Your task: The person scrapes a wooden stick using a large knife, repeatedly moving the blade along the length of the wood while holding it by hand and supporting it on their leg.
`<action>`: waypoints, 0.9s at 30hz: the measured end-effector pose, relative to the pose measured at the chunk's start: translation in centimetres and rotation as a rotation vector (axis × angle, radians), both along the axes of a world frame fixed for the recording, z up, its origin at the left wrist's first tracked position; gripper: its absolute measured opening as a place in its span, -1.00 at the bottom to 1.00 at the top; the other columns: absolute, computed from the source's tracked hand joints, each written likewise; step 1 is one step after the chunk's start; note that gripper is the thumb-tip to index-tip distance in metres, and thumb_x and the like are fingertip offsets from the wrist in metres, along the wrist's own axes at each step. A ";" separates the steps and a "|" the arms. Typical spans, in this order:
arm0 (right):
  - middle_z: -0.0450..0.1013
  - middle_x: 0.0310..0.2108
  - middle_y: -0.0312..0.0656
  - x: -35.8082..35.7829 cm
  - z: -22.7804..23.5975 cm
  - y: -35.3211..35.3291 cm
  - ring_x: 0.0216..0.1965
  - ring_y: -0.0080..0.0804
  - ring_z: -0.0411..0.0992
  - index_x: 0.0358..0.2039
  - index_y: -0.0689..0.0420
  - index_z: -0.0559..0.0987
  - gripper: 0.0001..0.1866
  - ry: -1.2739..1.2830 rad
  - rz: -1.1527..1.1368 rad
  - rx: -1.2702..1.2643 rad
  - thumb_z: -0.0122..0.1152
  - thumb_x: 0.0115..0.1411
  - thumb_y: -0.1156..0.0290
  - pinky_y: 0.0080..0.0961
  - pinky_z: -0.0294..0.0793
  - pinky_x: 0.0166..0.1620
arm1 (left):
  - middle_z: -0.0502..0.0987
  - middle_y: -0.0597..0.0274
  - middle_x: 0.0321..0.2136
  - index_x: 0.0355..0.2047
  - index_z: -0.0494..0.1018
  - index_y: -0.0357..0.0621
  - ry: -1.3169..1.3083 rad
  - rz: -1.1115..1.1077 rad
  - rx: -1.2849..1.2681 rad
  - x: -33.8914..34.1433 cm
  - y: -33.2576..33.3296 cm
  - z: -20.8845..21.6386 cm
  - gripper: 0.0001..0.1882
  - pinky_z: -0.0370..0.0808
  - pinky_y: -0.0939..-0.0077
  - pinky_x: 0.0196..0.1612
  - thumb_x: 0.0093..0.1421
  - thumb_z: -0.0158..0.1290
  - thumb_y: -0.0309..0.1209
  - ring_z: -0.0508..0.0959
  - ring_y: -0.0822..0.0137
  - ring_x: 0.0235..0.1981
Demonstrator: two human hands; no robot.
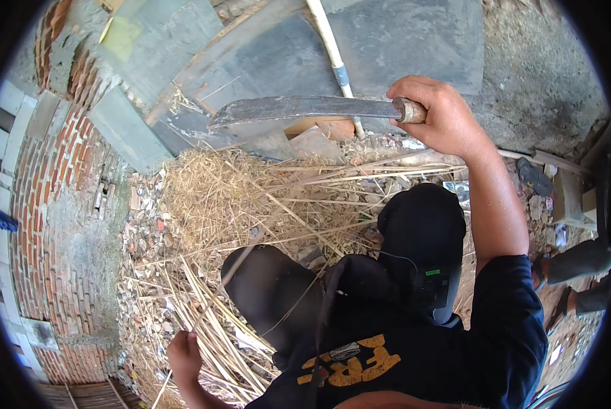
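My right hand (436, 114) grips the short wooden handle of a machete (312, 109), raised level in front of me. Its long dark blade points left, with a worn, scratched surface. At the lower left, my left hand (184, 354) is closed on a thin bamboo strip (232, 271), which runs up past my left knee and looks blurred. Beside that hand lies a loose bundle of long pale bamboo strips (213, 334). A heap of fine shavings (213, 198) spreads before my knees, with several long strips across it.
Leaning grey boards (414, 48) and a white pole (329, 44) with a blue band stand ahead. A brick wall (47, 225) rises on the left. Rubble (145, 266) covers the ground beside it. Another person's legs (581, 266) show at the right, near a wooden box (571, 198).
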State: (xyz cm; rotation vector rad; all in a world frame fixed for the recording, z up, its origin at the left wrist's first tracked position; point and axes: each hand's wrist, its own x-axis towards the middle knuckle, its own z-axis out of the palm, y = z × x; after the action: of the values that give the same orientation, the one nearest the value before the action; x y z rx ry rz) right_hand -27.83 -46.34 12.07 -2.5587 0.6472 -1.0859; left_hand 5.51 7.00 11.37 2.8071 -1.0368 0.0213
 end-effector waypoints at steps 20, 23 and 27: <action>0.58 -0.29 -0.03 14.8 -3.2 7.0 -0.20 -0.03 0.56 -0.09 -0.02 0.59 -0.64 0.534 0.328 0.222 0.21 0.03 0.36 -0.10 0.53 -0.13 | 0.31 0.35 -0.61 -0.48 0.31 -0.17 0.461 0.052 -0.315 -6.3 -3.3 -12.8 -0.55 0.27 0.48 -0.45 0.47 -0.26 -0.13 0.27 0.51 -0.53; 0.58 -0.28 -0.06 15.6 -4.4 6.3 -0.18 -0.05 0.56 -0.09 -0.03 0.58 -0.62 0.668 0.338 0.158 0.22 0.01 0.37 -0.11 0.53 -0.12 | 0.31 0.30 -0.65 -0.49 0.31 -0.19 0.431 0.030 -0.297 -6.8 -4.2 -11.7 -0.53 0.26 0.45 -0.48 0.47 -0.26 -0.12 0.28 0.48 -0.57; 0.57 -0.28 -0.06 15.8 -5.1 6.0 -0.19 -0.05 0.55 -0.09 -0.03 0.58 -0.62 0.660 0.400 0.205 0.23 0.00 0.37 -0.11 0.53 -0.13 | 0.32 0.26 -0.69 -0.50 0.31 -0.21 0.413 -0.008 -0.243 -6.5 -3.9 -11.2 -0.52 0.25 0.43 -0.50 0.47 -0.27 -0.12 0.29 0.46 -0.59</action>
State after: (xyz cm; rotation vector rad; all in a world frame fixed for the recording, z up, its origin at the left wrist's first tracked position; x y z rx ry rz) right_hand -12.03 -40.38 7.01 -2.6748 0.3248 -0.0319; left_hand -1.04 3.14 0.15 2.4429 -0.8769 -0.3887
